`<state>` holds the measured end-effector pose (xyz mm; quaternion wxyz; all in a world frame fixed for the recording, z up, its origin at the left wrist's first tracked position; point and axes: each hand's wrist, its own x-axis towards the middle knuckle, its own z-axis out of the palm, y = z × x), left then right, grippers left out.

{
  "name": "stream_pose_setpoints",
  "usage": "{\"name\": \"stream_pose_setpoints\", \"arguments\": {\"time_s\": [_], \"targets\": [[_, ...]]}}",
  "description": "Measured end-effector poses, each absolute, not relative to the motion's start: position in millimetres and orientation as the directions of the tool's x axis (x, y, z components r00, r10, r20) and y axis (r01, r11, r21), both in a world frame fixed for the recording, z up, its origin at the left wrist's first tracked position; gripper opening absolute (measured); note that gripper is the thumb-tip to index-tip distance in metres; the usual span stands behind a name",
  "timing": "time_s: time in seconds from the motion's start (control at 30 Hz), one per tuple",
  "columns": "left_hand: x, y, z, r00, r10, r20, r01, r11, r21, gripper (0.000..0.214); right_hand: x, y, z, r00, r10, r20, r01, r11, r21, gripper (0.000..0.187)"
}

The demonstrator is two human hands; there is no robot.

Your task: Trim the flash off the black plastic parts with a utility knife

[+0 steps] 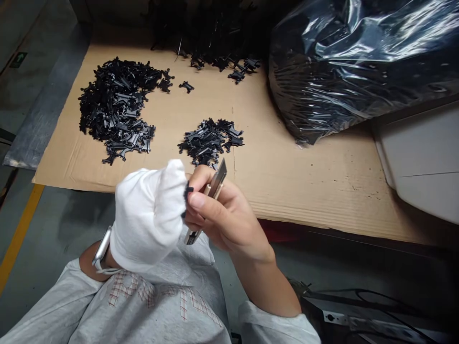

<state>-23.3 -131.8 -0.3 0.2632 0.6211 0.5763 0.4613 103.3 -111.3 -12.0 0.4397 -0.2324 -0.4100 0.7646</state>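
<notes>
My left hand (148, 215) wears a white glove and is closed round a small black plastic part (187, 192), of which only an edge shows at the fingertips. My right hand (218, 215) is bare and grips a metal utility knife (215, 187), its blade pointing up and away, right beside the part. Both hands meet above the front edge of a cardboard sheet (304, 177).
Piles of small black plastic parts lie on the cardboard: a large one (118, 107) at left, a small one (211, 138) in the middle, more (215, 43) at the back. A big black plastic bag (358, 62) sits at right, a white container (423, 162) beside it.
</notes>
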Motion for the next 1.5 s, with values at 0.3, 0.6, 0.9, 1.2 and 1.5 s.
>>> {"name": "stream_pose_setpoints", "arguments": {"time_s": [0.3, 0.6, 0.9, 1.2, 1.5], "targets": [[-50.4, -105.3, -13.7, -0.013, 0.95, 0.311, 0.72, -0.207, 0.662, 0.039, 123.2, -79.7, -18.2, -0.259, 0.965, 0.031, 0.131, 0.067, -0.989, 0.021], [-122.2, -86.9, -25.3, -0.247, 0.966, 0.073, 0.916, 0.209, 0.343, 0.022, 143.8, -26.6, -35.6, -0.084, 0.995, 0.057, 0.881, 0.101, -0.462, 0.009], [-109.9, -86.1, -30.0, -0.215, 0.969, 0.122, 0.878, 0.137, 0.459, 0.023, 48.2, -36.9, -25.6, -0.44, 0.895, -0.074, 0.824, 0.369, -0.43, 0.027], [-103.4, -87.5, -26.4, -0.268, 0.961, 0.064, 0.78, 0.178, 0.6, 0.024, 49.1, -23.9, -37.9, -0.446, 0.894, -0.039, 0.763, 0.356, -0.539, 0.007], [-79.2, -85.8, -36.1, -0.074, 0.983, -0.166, 0.121, 0.174, 0.977, 0.05, 76.0, -62.1, -5.3, -0.437, 0.876, 0.206, 0.534, 0.437, -0.724, 0.012]]}}
